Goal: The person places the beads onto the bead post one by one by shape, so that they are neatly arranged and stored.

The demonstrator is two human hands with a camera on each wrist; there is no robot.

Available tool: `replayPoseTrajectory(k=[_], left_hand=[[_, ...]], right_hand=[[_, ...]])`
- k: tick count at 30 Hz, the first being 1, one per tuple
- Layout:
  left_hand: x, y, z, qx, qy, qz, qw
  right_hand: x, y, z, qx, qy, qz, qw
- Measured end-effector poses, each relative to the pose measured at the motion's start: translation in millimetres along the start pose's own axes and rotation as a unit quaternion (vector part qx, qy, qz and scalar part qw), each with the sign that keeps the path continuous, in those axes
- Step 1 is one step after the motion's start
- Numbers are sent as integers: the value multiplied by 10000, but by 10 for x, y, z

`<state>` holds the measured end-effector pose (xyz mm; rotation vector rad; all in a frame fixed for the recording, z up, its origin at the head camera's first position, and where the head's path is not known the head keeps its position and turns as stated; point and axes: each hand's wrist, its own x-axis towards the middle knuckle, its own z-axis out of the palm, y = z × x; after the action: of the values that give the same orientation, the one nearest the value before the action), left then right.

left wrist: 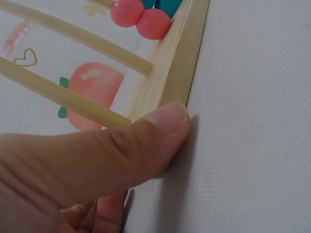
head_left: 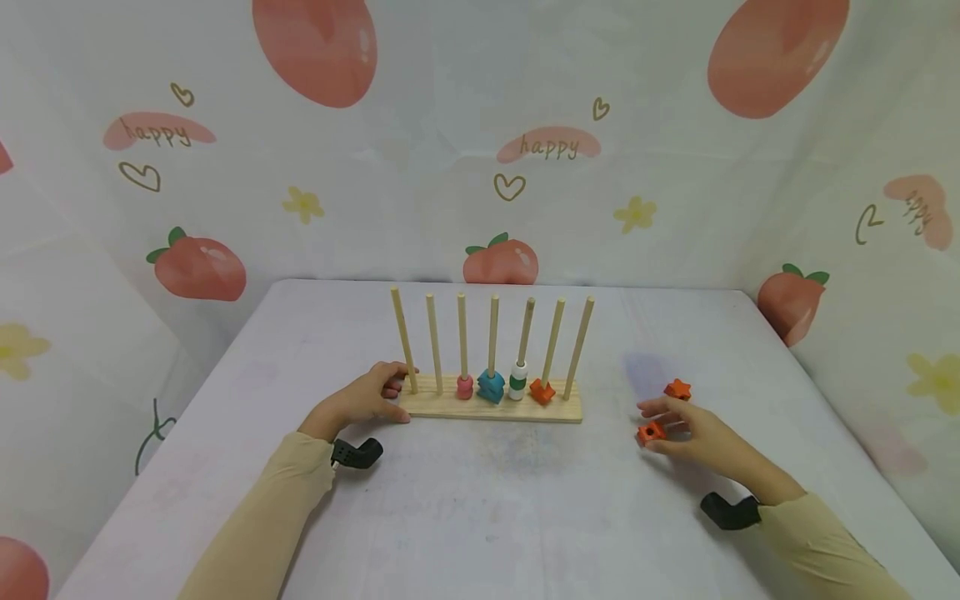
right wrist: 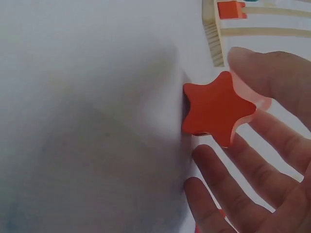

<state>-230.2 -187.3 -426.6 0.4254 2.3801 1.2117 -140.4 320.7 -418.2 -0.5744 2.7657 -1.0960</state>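
In the left wrist view the left hand (left wrist: 82,170) fills the lower left and runs off the frame, so only its thumb shows whole, and the wooden base (left wrist: 182,58), the pegs (left wrist: 63,97) and the pink beads (left wrist: 141,17) are cut by the top edge. In the right wrist view the right hand (right wrist: 262,160) is cut by the right and bottom edges, an orange star bead (right wrist: 216,108) covers part of its fingers, and the table surface (right wrist: 87,121) is blurred. In the head view the small orange piece (head_left: 651,432) at the right fingertips is too small to tell its shape.
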Motion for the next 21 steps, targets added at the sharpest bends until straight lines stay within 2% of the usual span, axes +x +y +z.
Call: replayPoseTrajectory(k=[21], left_hand=[[4, -11, 2, -31, 10, 33, 10000]], right_hand=[[56, 83, 9, -397, -136, -24, 9991]])
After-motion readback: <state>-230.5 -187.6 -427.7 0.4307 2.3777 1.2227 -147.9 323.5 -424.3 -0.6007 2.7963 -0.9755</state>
